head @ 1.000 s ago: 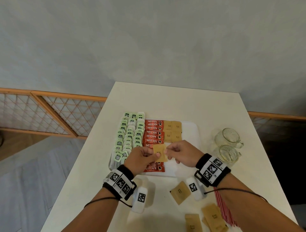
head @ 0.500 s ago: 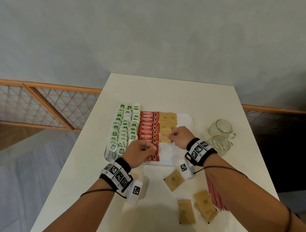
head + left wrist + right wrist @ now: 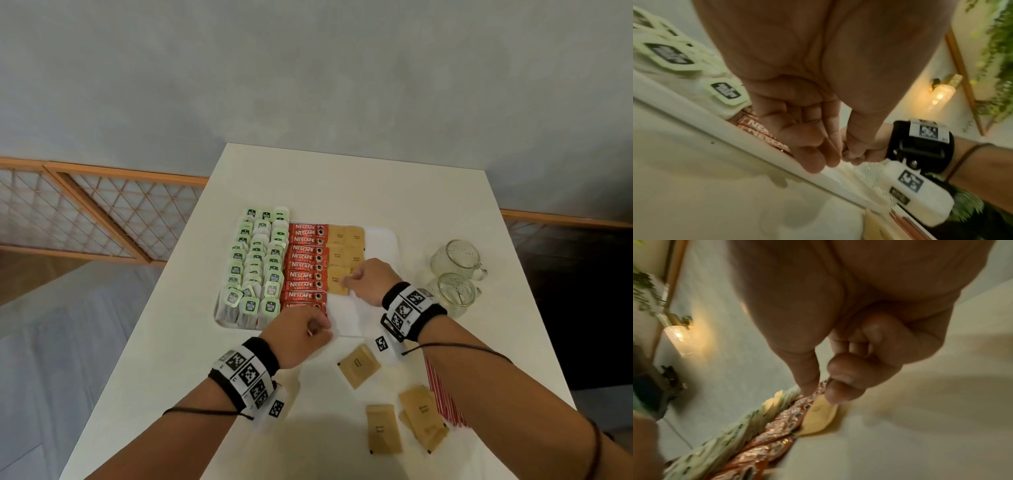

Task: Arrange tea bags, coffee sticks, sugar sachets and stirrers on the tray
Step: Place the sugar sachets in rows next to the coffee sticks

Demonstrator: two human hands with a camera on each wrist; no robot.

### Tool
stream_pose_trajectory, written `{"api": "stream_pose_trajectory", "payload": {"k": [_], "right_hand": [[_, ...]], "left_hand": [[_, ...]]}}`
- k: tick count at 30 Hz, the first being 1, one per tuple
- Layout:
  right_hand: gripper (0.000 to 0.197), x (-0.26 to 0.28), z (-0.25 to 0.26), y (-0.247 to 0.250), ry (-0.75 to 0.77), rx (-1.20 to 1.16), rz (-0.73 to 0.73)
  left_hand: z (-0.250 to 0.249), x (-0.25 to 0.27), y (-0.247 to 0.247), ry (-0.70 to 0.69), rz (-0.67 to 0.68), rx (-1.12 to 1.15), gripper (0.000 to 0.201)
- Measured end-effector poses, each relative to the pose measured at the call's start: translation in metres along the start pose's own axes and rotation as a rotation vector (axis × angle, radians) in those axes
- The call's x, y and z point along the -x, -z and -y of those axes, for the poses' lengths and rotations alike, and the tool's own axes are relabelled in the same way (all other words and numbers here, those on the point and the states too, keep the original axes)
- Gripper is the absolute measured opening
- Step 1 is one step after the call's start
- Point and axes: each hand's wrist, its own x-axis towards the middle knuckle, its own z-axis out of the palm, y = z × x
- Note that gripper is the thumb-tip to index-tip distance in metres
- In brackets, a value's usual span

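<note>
A flat tan sugar sachet [image 3: 338,281] with small dark print lies on the white tray [image 3: 382,240], touching the red coffee sticks [image 3: 306,265] at its 9 o'clock. The right hand [image 3: 371,281] pinches its edge between thumb and fingers [image 3: 835,392]. The left hand [image 3: 301,334] is curled, holding nothing, and hides the nearest stick. The right wrist view is blurred.
</note>
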Motion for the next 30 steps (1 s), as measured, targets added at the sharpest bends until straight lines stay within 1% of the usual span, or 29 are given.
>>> {"api": "stream_pose_trajectory", "payload": {"k": [4,6,8,10,12,15,18,20,22,24,26,28,30], "right_hand": [[0.039,0.036,0.0,0.008,0.064,0.112,0.034],[0.033,0.057,-0.004,0.011,0.084,0.187,0.068],[0.03,0.075,-0.011,0.011,0.136,0.316,0.153],[0.033,0.09,-0.021,0.009,0.174,0.442,0.236],[0.038,0.103,-0.032,0.007,0.18,0.535,0.288],[0.05,0.118,-0.046,0.008,0.16,0.612,0.361],[0.063,0.129,-0.057,0.008,0.143,0.709,0.435],[0.068,0.134,-0.063,0.004,0.108,0.787,0.483],[0.073,0.137,-0.068,-0.001,0.088,0.859,0.488],[0.077,0.14,-0.071,-0.006,0.089,0.9,0.476],[0.078,0.143,-0.072,-0.011,0.099,0.928,0.457],[0.071,0.144,-0.072,-0.016,0.112,0.933,0.435],[0.059,0.144,-0.071,-0.019,0.137,0.914,0.411]], "left_hand": [[-0.015,0.003,-0.009,-0.057,0.066,-0.19,0.025],[-0.023,0.002,-0.014,-0.084,0.097,-0.267,0.03],[-0.029,0.0,-0.02,-0.1,0.136,-0.341,0.036],[-0.035,-0.001,-0.027,-0.115,0.173,-0.424,0.039],[-0.041,-0.002,-0.034,-0.119,0.203,-0.495,0.039],[-0.05,-0.002,-0.043,-0.127,0.227,-0.562,0.039],[-0.056,-0.001,-0.054,-0.128,0.249,-0.605,0.048],[-0.056,-0.001,-0.059,-0.107,0.263,-0.61,0.052],[-0.057,-0.001,-0.06,-0.081,0.274,-0.595,0.055],[-0.058,-0.002,-0.059,-0.062,0.29,-0.567,0.054],[-0.058,-0.003,-0.058,-0.041,0.311,-0.534,0.048],[-0.055,-0.004,-0.058,-0.028,0.343,-0.505,0.033],[-0.052,-0.003,-0.057,-0.017,0.367,-0.476,0.018]]}}
